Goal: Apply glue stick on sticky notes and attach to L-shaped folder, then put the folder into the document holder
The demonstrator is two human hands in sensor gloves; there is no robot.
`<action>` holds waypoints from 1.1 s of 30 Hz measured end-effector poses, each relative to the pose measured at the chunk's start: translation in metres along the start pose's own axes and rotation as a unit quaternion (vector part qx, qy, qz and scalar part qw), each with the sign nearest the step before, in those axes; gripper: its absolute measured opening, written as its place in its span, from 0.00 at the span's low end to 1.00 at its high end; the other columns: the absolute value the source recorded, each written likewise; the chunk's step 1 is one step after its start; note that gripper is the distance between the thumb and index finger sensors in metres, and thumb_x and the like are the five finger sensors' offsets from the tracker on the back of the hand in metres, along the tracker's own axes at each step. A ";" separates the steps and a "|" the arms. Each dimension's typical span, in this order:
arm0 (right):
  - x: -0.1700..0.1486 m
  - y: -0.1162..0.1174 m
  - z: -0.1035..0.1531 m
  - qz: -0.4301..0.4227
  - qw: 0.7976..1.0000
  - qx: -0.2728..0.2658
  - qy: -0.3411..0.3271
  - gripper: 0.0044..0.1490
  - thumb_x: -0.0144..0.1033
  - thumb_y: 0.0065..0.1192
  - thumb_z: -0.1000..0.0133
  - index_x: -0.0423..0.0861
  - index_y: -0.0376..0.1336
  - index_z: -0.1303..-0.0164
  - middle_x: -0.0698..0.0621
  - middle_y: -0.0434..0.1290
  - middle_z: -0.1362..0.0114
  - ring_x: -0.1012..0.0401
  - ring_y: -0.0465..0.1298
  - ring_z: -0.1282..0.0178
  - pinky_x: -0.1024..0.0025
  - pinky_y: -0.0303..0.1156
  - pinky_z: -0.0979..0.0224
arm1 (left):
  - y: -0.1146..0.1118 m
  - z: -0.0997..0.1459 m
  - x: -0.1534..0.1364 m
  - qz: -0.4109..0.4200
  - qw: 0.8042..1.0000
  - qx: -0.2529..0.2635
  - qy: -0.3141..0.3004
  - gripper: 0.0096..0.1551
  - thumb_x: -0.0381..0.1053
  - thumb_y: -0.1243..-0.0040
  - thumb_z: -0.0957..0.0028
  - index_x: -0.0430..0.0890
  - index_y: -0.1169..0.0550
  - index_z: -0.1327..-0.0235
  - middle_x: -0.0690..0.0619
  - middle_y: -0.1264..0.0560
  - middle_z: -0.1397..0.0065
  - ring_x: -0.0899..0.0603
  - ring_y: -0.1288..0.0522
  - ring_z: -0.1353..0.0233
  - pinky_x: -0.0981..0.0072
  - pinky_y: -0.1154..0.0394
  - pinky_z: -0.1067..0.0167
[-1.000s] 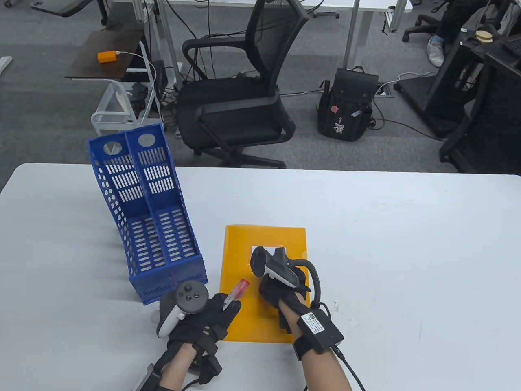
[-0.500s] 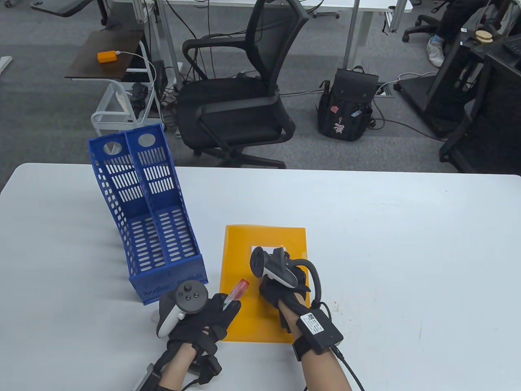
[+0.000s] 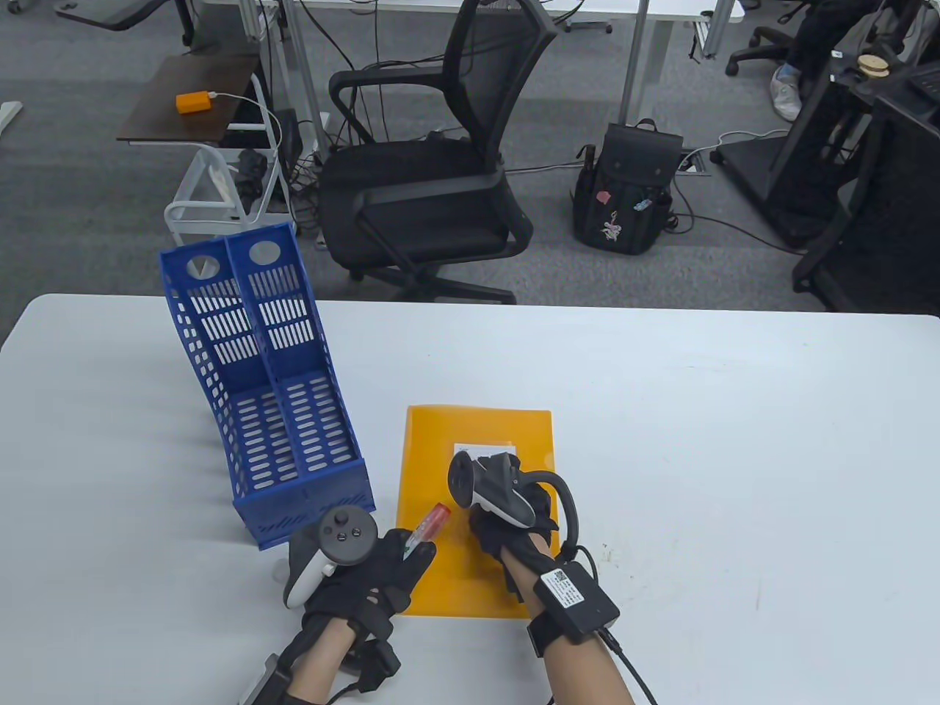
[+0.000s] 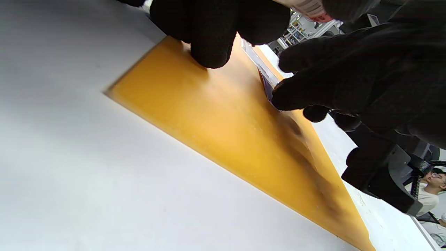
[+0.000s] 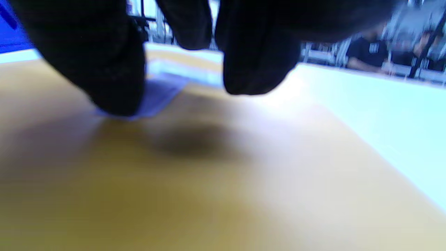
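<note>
My right hand is sliding nearer along the folder, fingers pressing the sticky note down; left hand pinching the glue stick.

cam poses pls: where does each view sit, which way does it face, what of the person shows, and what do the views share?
Table view: high, looking down at the table; both gloved hands and forearms enter from the bottom edge.
Left wrist view: low at the table, facing across the orange folder; left hand fingers on top, right hand opposite.
Right wrist view: low, blurred; right fingertips on the sticky note.
Shared: folder and note in all three.
</note>
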State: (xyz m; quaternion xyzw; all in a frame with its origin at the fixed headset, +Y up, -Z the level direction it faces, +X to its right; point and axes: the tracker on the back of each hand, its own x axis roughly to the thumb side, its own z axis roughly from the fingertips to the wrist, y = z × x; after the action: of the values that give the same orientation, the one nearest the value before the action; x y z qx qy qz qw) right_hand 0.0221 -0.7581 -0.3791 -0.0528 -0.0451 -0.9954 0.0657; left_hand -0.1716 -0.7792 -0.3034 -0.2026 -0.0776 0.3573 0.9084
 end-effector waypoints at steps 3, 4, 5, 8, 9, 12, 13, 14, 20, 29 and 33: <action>-0.005 -0.003 0.018 -0.008 0.999 -0.030 -0.014 0.54 0.55 0.75 0.53 0.41 0.56 0.23 0.33 0.61 0.25 0.52 0.80 0.54 0.64 0.78 0.64 | -0.001 0.000 0.000 -0.003 1.000 0.002 0.003 0.36 0.68 0.55 0.47 0.43 0.29 0.38 0.44 0.28 0.26 0.38 0.38 0.21 0.35 0.48 0.26; -0.008 -0.004 0.026 -0.019 0.999 -0.035 -0.016 0.54 0.55 0.74 0.53 0.41 0.56 0.23 0.32 0.61 0.25 0.51 0.80 0.54 0.64 0.78 0.64 | -0.001 0.000 0.001 -0.005 1.000 0.003 0.004 0.36 0.68 0.54 0.46 0.43 0.29 0.38 0.44 0.28 0.26 0.38 0.38 0.21 0.34 0.48 0.26; -0.012 -0.004 0.033 -0.031 0.999 -0.039 -0.020 0.54 0.55 0.74 0.53 0.40 0.56 0.23 0.32 0.62 0.26 0.51 0.80 0.54 0.63 0.78 0.64 | -0.002 0.000 0.002 -0.011 1.000 0.003 0.006 0.36 0.68 0.54 0.46 0.44 0.29 0.38 0.44 0.28 0.25 0.38 0.38 0.21 0.34 0.48 0.26; -0.023 -0.003 0.056 -0.046 0.997 -0.046 -0.031 0.54 0.55 0.73 0.52 0.40 0.56 0.22 0.32 0.63 0.26 0.50 0.81 0.54 0.62 0.78 0.63 | -0.004 0.001 0.007 -0.032 0.999 0.007 0.012 0.36 0.68 0.54 0.46 0.44 0.30 0.37 0.43 0.29 0.25 0.38 0.39 0.21 0.35 0.48 0.26; -0.026 -0.002 0.062 -0.048 0.997 -0.047 -0.034 0.54 0.55 0.72 0.52 0.40 0.55 0.22 0.32 0.63 0.26 0.50 0.81 0.54 0.62 0.78 0.63 | -0.005 0.002 0.009 -0.040 0.999 0.008 0.013 0.36 0.68 0.54 0.46 0.44 0.30 0.37 0.43 0.29 0.25 0.38 0.39 0.21 0.35 0.47 0.26; -0.038 0.003 0.082 -0.058 0.996 -0.052 -0.041 0.53 0.56 0.72 0.52 0.40 0.56 0.22 0.32 0.64 0.27 0.50 0.81 0.54 0.62 0.79 0.63 | -0.008 0.002 0.015 -0.066 0.998 0.011 0.021 0.36 0.68 0.55 0.46 0.44 0.30 0.37 0.43 0.29 0.25 0.37 0.39 0.21 0.35 0.47 0.27; -0.041 0.005 0.087 -0.065 0.996 -0.054 -0.042 0.53 0.56 0.72 0.52 0.40 0.56 0.23 0.33 0.65 0.27 0.50 0.81 0.55 0.62 0.79 0.63 | -0.009 0.002 0.016 -0.071 0.997 0.011 0.024 0.36 0.68 0.55 0.46 0.44 0.30 0.37 0.43 0.29 0.25 0.37 0.39 0.21 0.35 0.48 0.27; -0.044 0.007 0.091 -0.073 0.995 -0.058 -0.043 0.53 0.56 0.72 0.51 0.40 0.56 0.23 0.33 0.66 0.27 0.50 0.81 0.55 0.62 0.79 0.63 | -0.010 0.002 0.018 -0.073 0.997 0.013 0.030 0.36 0.68 0.55 0.46 0.44 0.31 0.36 0.43 0.30 0.24 0.36 0.40 0.21 0.35 0.49 0.27; -0.052 0.008 0.105 -0.125 0.986 -0.095 -0.062 0.40 0.52 0.65 0.48 0.37 0.66 0.33 0.41 0.81 0.46 0.51 0.84 0.63 0.61 0.79 0.67 | -0.014 0.001 0.024 -0.075 0.996 0.028 0.050 0.37 0.67 0.58 0.46 0.43 0.31 0.36 0.41 0.30 0.24 0.35 0.42 0.21 0.34 0.50 0.27; -0.039 0.004 0.115 -0.156 0.973 -0.129 -0.107 0.34 0.50 0.69 0.49 0.36 0.74 0.46 0.52 0.84 0.72 0.56 0.84 0.77 0.64 0.80 0.74 | -0.002 -0.001 0.015 -0.034 0.998 0.039 0.038 0.36 0.68 0.57 0.46 0.44 0.30 0.36 0.42 0.27 0.26 0.35 0.37 0.22 0.35 0.45 0.28; -0.033 0.006 0.119 -0.154 0.972 -0.131 -0.121 0.37 0.52 0.69 0.50 0.37 0.72 0.42 0.50 0.84 0.68 0.55 0.85 0.74 0.64 0.80 0.72 | 0.003 0.001 0.014 -0.040 0.997 0.061 0.036 0.36 0.68 0.56 0.46 0.45 0.30 0.36 0.42 0.27 0.26 0.35 0.37 0.23 0.36 0.43 0.30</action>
State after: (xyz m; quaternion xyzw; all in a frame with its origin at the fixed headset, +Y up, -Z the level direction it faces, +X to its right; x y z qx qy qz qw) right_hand 0.0668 -0.7489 -0.2645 -0.1733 0.0707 -0.9771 -0.1015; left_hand -0.1634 -0.7674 -0.3033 -0.1566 -0.0314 0.3172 0.9348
